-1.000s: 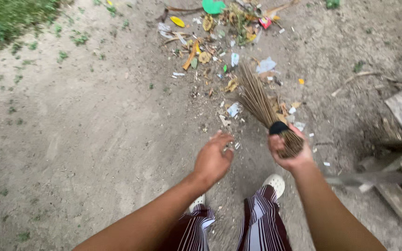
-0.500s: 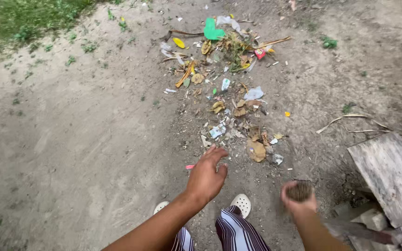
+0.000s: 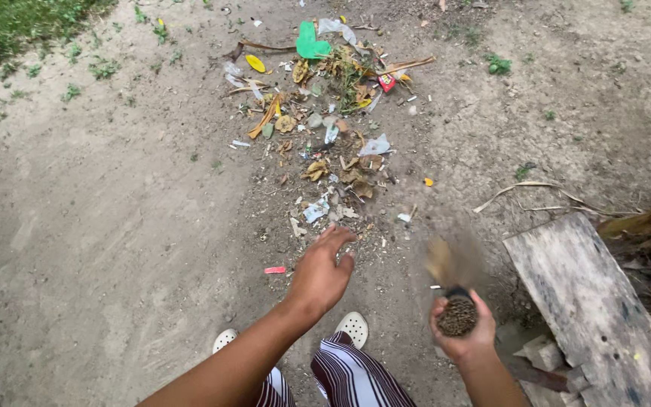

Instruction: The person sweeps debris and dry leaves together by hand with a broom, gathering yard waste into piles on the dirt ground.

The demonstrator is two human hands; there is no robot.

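My right hand point(image 3: 461, 335) grips the bound end of a short stick broom point(image 3: 453, 283) with a black band; its bristles are blurred and point forward over the dirt. My left hand point(image 3: 322, 271) hangs out in front, fingers loosely apart, holding nothing, just above the ground. Ahead lies a strewn pile of litter point(image 3: 333, 113): dry leaves, paper scraps, a green plastic piece point(image 3: 310, 44), a yellow piece point(image 3: 255, 63) and a red wrapper point(image 3: 386, 82). My striped trousers point(image 3: 356, 380) and white clogs point(image 3: 353, 328) show below.
A weathered wooden plank point(image 3: 582, 294) lies at the right, with stone rubble point(image 3: 540, 350) beside it. A small pink scrap point(image 3: 274, 269) lies left of my left hand. Grass point(image 3: 9, 26) grows at the top left. Dry twigs point(image 3: 525, 188) lie at the right.
The broom swung back from the litter toward my body and now points forward again near the plank. My view shifted, so the pile sits higher and further left.
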